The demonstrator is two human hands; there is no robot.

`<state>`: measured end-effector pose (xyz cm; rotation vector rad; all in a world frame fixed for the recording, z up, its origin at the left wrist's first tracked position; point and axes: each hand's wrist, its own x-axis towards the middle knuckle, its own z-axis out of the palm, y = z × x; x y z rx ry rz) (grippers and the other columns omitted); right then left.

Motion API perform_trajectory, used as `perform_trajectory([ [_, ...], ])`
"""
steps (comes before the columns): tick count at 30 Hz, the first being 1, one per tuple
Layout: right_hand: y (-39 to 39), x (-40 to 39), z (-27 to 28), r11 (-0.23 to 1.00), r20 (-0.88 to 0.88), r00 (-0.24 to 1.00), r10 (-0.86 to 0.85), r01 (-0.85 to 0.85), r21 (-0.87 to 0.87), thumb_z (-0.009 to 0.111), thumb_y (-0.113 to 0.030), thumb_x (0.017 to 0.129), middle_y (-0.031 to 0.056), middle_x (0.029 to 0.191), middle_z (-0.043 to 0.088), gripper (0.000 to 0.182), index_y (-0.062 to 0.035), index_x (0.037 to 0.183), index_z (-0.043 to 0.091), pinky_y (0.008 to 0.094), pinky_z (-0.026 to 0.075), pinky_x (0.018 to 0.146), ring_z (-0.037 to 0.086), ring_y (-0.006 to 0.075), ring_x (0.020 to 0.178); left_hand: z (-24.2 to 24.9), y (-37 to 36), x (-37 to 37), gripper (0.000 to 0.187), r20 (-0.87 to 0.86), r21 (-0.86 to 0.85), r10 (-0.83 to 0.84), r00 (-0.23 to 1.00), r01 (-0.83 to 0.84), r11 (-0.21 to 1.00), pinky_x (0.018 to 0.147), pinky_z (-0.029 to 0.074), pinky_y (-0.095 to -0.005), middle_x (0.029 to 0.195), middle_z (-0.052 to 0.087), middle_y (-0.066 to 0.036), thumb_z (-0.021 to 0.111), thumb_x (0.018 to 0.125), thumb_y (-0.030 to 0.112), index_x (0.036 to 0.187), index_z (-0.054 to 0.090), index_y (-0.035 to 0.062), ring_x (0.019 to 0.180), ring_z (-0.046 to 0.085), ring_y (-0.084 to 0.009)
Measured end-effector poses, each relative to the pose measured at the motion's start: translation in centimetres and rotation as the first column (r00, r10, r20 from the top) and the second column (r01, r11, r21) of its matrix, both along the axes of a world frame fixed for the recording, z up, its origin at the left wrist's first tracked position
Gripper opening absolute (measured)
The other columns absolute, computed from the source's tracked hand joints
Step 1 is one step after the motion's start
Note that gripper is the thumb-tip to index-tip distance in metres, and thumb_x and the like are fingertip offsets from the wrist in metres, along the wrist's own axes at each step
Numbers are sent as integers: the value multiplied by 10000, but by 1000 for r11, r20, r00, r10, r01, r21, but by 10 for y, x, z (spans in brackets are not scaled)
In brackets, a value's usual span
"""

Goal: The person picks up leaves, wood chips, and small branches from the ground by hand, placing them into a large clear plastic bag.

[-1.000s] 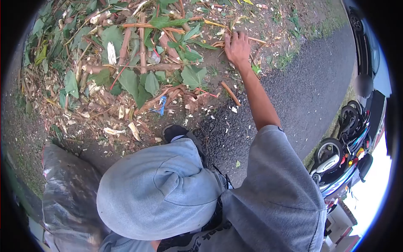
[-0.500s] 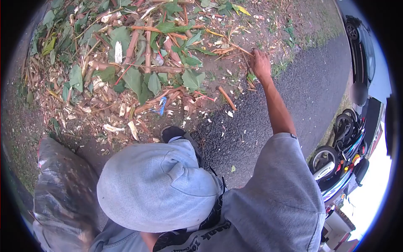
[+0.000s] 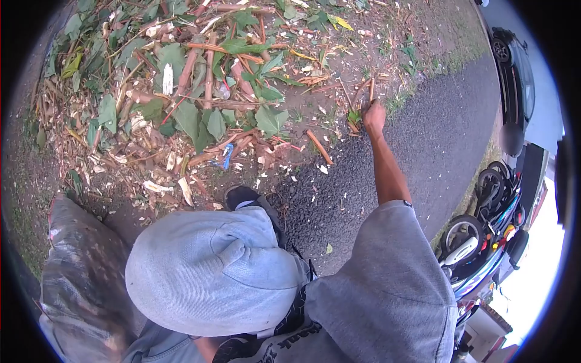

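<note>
My right hand (image 3: 374,118) is stretched out over the border between soil and gravel, its fingers closed around the lower end of a brown stick (image 3: 371,91). The stick points away from me. Just left of the hand lie a thin twig (image 3: 346,94) and a small green leaf (image 3: 354,116). A thicker cut stick (image 3: 319,147) rests on the ground nearer to me. My left hand is out of sight; only a bit of bare arm (image 3: 207,346) shows below the grey cap (image 3: 215,272).
A heap of leaves, cut stems and wood chips (image 3: 181,91) spreads over the upper left. A filled plastic sack (image 3: 85,272) stands at lower left. Dark gravel pavement (image 3: 448,121) runs at right, with parked motorcycles (image 3: 484,236) and a dark car (image 3: 514,85) beyond.
My right hand has come back slightly toward me. The stick in it, which slanted to the upper left, now points almost straight away from me. The head view has shifted a little.
</note>
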<state>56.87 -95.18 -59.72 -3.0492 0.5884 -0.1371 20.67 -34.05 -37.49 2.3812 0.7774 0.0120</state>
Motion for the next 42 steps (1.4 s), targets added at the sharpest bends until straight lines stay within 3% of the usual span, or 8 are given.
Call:
perform_trajectory([
  [8, 121, -23, 58, 705, -132, 694, 708, -684, 186, 536, -129, 947, 208, 984, 569, 164, 2, 1045, 554, 476, 473, 832, 570, 383, 957, -6, -5, -2, 488, -8, -19, -15, 1000, 15, 1000, 856, 452, -385, 1106, 614, -205, 606, 918, 302, 1221, 541, -75, 1001, 576, -295],
  [11, 89, -4, 61, 952, 147, 979, 144, -178, 249, 527, -162, 963, 201, 901, 622, 189, -11, 1069, 565, 504, 488, 761, 619, 397, 828, -8, -6, -2, 482, -4, -18, -23, 1000, 23, 1000, 847, 456, -383, 1098, 617, -204, 606, 918, 298, 1217, 545, -75, 990, 580, -293],
  [17, -64, 37, 30, 902, 224, 876, -428, 428, 51, 588, -242, 907, 254, 940, 688, 274, -28, 1051, 679, 477, 528, 765, 680, 408, 871, -6, -13, -6, 470, -10, -1, -26, 1000, 26, 1000, 831, 464, -379, 1081, 623, -204, 606, 918, 291, 1208, 553, -75, 968, 587, -290],
  [30, 86, -6, 61, 732, 107, 887, 448, -433, 526, 634, -89, 877, 219, 826, 666, 242, 31, 1078, 694, 425, 504, 692, 661, 349, 753, -5, -24, -7, 443, -48, 7, -61, 997, 61, 998, 795, 481, -371, 1045, 638, -203, 604, 918, 275, 1188, 569, -75, 920, 603, -282],
  [34, -41, 42, -6, 918, 381, 873, -306, 163, 363, 606, -87, 880, 111, 836, 689, 268, 31, 1107, 686, 338, 523, 684, 657, 210, 728, -6, -23, -7, 436, -38, 8, -82, 996, 82, 997, 783, 486, -368, 1034, 642, -203, 604, 917, 270, 1182, 574, -74, 906, 607, -279],
  [36, -100, 68, -7, 738, 184, 749, -636, 522, 428, 611, -96, 863, 116, 844, 691, 278, 45, 1091, 689, 329, 543, 638, 681, 201, 743, -7, -24, -7, 432, -47, 4, -88, 995, 88, 996, 778, 489, -367, 1028, 644, -203, 604, 917, 268, 1179, 577, -74, 898, 610, -278],
  [38, -119, 88, 25, 515, 39, 615, -788, 623, 588, 616, -73, 863, 119, 847, 695, 280, 38, 1108, 694, 316, 551, 578, 696, 195, 736, -7, -25, -8, 428, -51, 4, -89, 995, 90, 996, 772, 491, -365, 1023, 647, -203, 604, 917, 265, 1176, 579, -74, 891, 612, -277],
  [42, -119, 119, 41, 603, 77, 757, -649, 449, 659, 627, -45, 879, 102, 839, 696, 257, 26, 1114, 700, 284, 515, 500, 664, 163, 639, -5, -28, -10, 420, -55, 16, -79, 995, 80, 997, 761, 496, -363, 1011, 651, -203, 603, 917, 260, 1170, 584, -74, 877, 617, -274],
])
